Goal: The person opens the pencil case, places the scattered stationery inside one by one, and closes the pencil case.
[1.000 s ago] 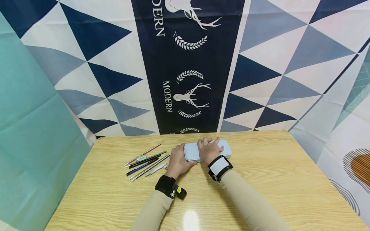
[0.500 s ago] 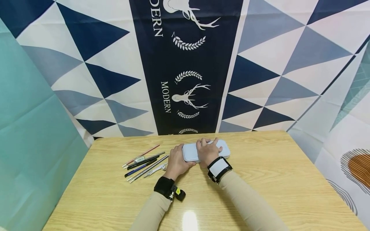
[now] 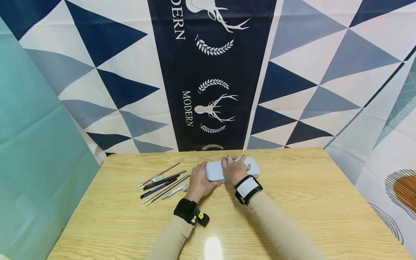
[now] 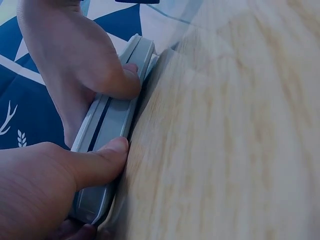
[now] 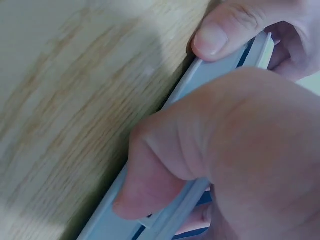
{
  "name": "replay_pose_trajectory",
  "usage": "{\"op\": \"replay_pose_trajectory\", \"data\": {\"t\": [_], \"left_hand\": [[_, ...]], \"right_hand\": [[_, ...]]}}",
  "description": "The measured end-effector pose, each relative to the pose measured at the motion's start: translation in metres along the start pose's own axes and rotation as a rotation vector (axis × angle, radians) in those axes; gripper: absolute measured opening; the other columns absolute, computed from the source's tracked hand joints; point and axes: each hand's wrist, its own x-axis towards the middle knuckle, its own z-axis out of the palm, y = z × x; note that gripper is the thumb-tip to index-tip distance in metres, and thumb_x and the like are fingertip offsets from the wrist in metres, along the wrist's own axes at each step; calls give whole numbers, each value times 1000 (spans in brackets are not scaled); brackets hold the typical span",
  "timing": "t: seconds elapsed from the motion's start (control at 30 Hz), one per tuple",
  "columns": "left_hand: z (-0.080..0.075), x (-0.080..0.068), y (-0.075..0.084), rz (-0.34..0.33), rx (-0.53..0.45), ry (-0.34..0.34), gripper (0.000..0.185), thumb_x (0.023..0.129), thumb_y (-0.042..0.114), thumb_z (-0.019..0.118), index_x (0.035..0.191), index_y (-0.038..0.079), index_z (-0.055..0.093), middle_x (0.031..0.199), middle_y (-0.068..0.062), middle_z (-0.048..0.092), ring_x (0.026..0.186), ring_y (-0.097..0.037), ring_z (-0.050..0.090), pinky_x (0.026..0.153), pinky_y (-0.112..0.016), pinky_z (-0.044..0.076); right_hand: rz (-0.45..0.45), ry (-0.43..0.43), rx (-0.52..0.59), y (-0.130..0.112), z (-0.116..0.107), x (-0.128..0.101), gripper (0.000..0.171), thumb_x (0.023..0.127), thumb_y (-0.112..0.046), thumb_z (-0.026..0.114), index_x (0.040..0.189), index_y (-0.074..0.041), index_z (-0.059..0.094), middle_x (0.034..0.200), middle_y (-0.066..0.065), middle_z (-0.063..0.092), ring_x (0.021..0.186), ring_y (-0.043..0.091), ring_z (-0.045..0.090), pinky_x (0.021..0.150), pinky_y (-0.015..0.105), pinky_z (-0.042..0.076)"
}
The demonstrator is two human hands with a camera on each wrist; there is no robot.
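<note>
A light blue pencil case [image 3: 215, 171] with rounded corners lies on the far part of the table. My left hand [image 3: 199, 183] grips its left end, the thumb along the near side. Over the middle of the lid, my right hand [image 3: 234, 172] holds the case with spread fingers. In the left wrist view a dark groove runs along the side of the pencil case [image 4: 112, 117], between both thumbs. The right wrist view shows the right thumb [image 5: 150, 185] bent against that side, its tip by the groove. The right fingers are mostly hidden there.
Left of the case lie a red pencil [image 3: 162, 174], an eraser [image 3: 157, 179], black pens [image 3: 162, 181], a blue pen [image 3: 158, 188], silvery sticks [image 3: 167, 190] and a compass [image 3: 175, 190]. A patterned cloth [image 3: 211, 72] hangs behind the wooden table [image 3: 308, 202].
</note>
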Motion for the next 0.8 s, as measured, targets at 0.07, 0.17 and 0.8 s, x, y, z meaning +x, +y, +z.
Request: {"op": "replay_pose_trajectory", "data": {"t": [0.07,0.17,0.8], "left_hand": [[-1,0,0,-1,-4,2,94,80,27,105,154,-6,58,141,-25,71,128,-44,66,111,-58,54],[-2,0,-1,-4,-17,3,94,79,26,105,154,-7,58,141,-26,71,128,-45,66,112,-59,54],[0,1,-3,-45,-73,-29,101,79,25,105,158,-10,53,143,-28,67,131,-47,62,115,-62,53]], "right_hand": [[-1,10,6,0,-1,1,93,94,-33,86,166,1,39,155,38,48,149,77,45,92,79,63],[-5,14,-4,-1,-1,2,92,94,-33,86,166,2,39,154,38,49,148,77,46,90,78,64],[-5,0,-8,3,2,4,97,91,-37,89,165,0,39,152,36,50,145,78,47,86,77,65]]}}
